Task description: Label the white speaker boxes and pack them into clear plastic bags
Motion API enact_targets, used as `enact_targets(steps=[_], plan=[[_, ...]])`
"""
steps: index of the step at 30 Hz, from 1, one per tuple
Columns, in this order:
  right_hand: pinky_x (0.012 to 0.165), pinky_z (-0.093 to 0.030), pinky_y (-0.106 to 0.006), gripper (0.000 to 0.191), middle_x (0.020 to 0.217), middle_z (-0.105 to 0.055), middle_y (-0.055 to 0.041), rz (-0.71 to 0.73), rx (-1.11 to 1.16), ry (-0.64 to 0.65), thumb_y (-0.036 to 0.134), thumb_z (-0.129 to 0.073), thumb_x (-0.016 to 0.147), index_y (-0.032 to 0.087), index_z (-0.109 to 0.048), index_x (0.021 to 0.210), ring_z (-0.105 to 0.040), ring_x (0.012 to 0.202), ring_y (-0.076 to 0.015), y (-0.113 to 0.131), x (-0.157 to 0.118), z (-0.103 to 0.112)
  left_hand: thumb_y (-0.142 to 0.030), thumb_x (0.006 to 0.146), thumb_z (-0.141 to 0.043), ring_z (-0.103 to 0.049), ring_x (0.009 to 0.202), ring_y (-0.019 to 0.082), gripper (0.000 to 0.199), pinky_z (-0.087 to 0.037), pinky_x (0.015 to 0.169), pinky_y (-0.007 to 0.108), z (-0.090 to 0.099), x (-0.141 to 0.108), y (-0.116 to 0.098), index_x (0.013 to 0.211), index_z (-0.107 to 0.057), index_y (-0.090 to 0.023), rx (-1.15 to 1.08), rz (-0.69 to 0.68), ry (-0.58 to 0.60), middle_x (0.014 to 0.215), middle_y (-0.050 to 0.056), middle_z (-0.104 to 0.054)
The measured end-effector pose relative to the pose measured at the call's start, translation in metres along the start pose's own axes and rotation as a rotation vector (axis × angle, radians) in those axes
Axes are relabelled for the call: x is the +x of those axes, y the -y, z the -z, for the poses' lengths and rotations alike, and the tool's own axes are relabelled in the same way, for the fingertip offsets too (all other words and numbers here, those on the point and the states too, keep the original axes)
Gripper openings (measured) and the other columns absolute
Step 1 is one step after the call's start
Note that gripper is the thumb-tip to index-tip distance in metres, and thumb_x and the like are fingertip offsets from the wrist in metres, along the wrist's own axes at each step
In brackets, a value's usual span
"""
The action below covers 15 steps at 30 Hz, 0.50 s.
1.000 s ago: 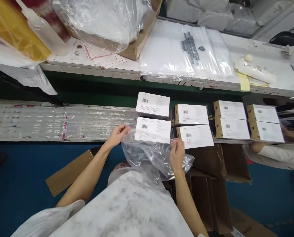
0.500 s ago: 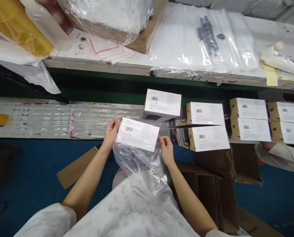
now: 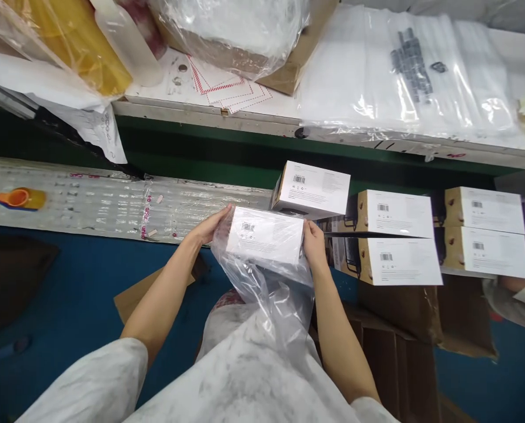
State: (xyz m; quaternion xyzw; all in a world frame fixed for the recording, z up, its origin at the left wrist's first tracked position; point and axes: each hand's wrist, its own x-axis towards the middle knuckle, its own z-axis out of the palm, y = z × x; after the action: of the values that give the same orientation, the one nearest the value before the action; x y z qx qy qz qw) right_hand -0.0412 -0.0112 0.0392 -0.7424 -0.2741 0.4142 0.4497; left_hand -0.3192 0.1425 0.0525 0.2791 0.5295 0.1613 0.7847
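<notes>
A white box with a printed barcode (image 3: 266,235) is in front of me, with a clear plastic bag (image 3: 266,294) around it that hangs loose toward my body. My left hand (image 3: 213,226) grips the bag at the box's left end, its fingertips partly hidden behind the plastic. At the right end, my right hand (image 3: 314,242) is closed on the bag's edge against the box, thumb on the near side. Just beyond stands another white box (image 3: 313,187), with no bag visible on it.
Pairs of similar boxes (image 3: 403,261) line the bench to the right. Left on the plastic-covered bench (image 3: 90,202) lies an orange and yellow tape dispenser-like object (image 3: 22,198). A shelf (image 3: 191,117) across the back carries plastic sheets (image 3: 368,76) and labels. Cardboard (image 3: 385,358) stands below right.
The bag has come up around the box's ends, and both hands have shifted along its sides. The whole view has swung so the bench appears further right.
</notes>
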Motion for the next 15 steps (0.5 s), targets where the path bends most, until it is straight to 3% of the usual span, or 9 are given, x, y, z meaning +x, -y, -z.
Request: enact_targets(steps=[4,9,12,15], plan=[[0.069,-0.042,-0.033,0.057,0.067,-0.051,0.0013,-0.111,0.078,0.035,0.081,-0.065,0.076,0.026,-0.049,0.073,-0.048,0.072,-0.0195,0.000,0.007,-0.003,-0.061,0.079,-0.085,-0.072,0.072,0.028,0.045,-0.056,0.064,0.035,0.016,-0.018,0.018,0.087,-0.076,-0.018,-0.013,-0.027,0.043,0.073,0.011,-0.074],[0.070,-0.050,-0.035,0.050,0.079,-0.068,-0.0032,-0.153,0.153,0.159,0.074,-0.066,0.079,0.025,-0.062,0.084,-0.062,0.077,-0.0229,-0.007,-0.007,0.008,-0.059,0.071,-0.092,-0.070,0.068,0.023,0.047,-0.051,0.062,0.030,0.012,-0.036,0.033,0.083,-0.079,-0.014,0.109,-0.068,0.018,0.077,0.010,-0.077],[0.070,-0.052,-0.037,0.053,0.078,-0.069,-0.0042,-0.125,0.085,0.189,0.077,-0.062,0.080,0.025,-0.065,0.086,-0.065,0.078,-0.0251,-0.014,-0.007,0.011,-0.058,0.069,-0.094,-0.070,0.071,0.024,0.048,-0.050,0.062,0.029,0.007,-0.028,0.033,0.080,-0.077,-0.014,0.046,-0.083,-0.013,0.076,0.011,-0.077],[0.068,-0.052,-0.039,0.057,0.069,-0.066,-0.0043,-0.094,-0.014,0.196,0.081,-0.058,0.080,0.024,-0.066,0.084,-0.065,0.075,-0.0265,-0.019,0.002,0.006,-0.060,0.073,-0.091,-0.073,0.078,0.027,0.048,-0.053,0.066,0.031,0.000,-0.004,0.026,0.079,-0.074,-0.015,-0.138,-0.116,0.020,0.076,0.010,-0.075]])
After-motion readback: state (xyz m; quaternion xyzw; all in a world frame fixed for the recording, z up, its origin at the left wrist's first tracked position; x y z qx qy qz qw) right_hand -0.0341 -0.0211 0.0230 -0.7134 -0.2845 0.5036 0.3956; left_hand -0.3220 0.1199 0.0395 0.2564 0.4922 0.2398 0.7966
